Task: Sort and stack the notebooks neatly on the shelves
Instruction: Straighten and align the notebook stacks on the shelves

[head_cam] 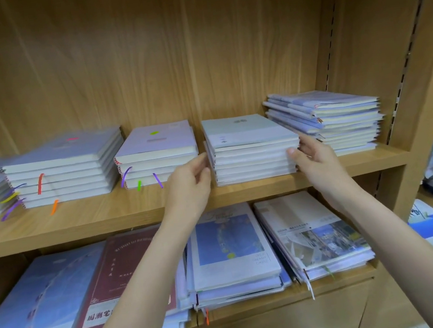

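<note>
A stack of pale grey-green soft-cover notebooks [252, 147] sits on the upper wooden shelf [132, 209], third pile from the right wall's opposite end (between a lilac pile and a blue one). The left hand [189, 184] meets the stack's left side, fingers lightly bent against the page edges. The right hand [313, 157] holds the right side, its thumb pressed on the front corner and the other fingers apparently tucked behind, though they are hidden. Just left stands the short stack of lilac notebooks with coloured ribbon markers [157, 155], close beside but apart. Further left lies a taller stack of lavender notebooks with an orange ribbon [66, 171]. To the right, a slightly fanned stack of light blue notebooks [326, 120] nearly touches the right hand. On the lower wooden shelf [284, 301] lie a dark red notebook [125, 276] and a photo-covered notebook [317, 233].
</note>
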### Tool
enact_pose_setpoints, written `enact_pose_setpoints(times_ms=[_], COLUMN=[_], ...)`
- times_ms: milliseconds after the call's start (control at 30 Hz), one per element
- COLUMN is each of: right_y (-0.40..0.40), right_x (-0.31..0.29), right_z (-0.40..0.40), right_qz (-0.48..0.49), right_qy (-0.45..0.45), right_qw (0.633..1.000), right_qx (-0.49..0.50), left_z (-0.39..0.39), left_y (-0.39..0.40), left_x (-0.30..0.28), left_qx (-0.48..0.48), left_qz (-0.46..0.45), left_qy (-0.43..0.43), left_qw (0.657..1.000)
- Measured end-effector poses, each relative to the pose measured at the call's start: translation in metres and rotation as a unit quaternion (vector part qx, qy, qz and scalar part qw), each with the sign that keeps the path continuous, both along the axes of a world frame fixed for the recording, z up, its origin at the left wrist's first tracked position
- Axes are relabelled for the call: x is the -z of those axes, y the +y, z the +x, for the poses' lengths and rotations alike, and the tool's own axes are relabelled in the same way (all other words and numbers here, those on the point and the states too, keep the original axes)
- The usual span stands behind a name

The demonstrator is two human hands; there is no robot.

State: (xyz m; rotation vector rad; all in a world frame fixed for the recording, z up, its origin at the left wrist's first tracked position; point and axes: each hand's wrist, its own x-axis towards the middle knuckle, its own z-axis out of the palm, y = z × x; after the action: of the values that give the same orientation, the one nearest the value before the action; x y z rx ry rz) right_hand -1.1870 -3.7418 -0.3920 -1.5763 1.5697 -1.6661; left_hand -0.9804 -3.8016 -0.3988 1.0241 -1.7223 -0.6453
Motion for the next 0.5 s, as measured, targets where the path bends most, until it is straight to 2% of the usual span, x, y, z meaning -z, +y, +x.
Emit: enact_pose_setpoints(times_ms=[133, 267, 500], right_y=[-0.001, 0.001, -0.002], right_x=[0.003, 0.0, 0.003], right_z=[-0.001, -0.003, -0.007], right_qz=[0.012, 0.02, 0.035], right_qy=[0.034, 0.029, 0.031], right_qw=[0.999, 0.999, 0.999], right_qx=[-0.003, -0.006, -0.012], left_z=[-0.003, -0.007, -0.016], left_y=[0.005, 0.012, 0.018], left_x=[0.005, 0.004, 0.003], left_qx=[-0.005, -0.046, -0.091], left_qz=[-0.008, -0.034, -0.023], left_qy=[-0.053, -0.058, -0.057], left_qw=[0.999, 0.997, 0.994])
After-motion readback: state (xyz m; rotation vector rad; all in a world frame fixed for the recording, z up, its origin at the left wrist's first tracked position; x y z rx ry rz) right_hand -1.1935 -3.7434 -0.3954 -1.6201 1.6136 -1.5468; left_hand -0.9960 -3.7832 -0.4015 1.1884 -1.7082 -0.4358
